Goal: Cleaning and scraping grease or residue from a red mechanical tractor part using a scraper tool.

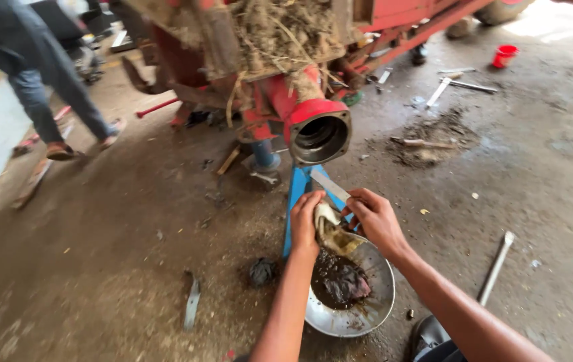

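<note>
From the head view, the left hand [304,223] and right hand [375,218] both close their fingers on a dirty rag [332,231], held over the rim of a metal bowl [375,305] on the floor. The bowl holds dark oily sludge [341,281], and the rag is already soaked, so the wiping looks well underway, while the red machine's open housing [318,137] just beyond still looks grimy.

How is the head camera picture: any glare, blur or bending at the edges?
Head view: daylight glare washes out the concrete floor at top right; the walking person's legs at top left are motion-blurred and stretched by wide-angle distortion; both hands and the round metal bowl stay sharp.
</note>
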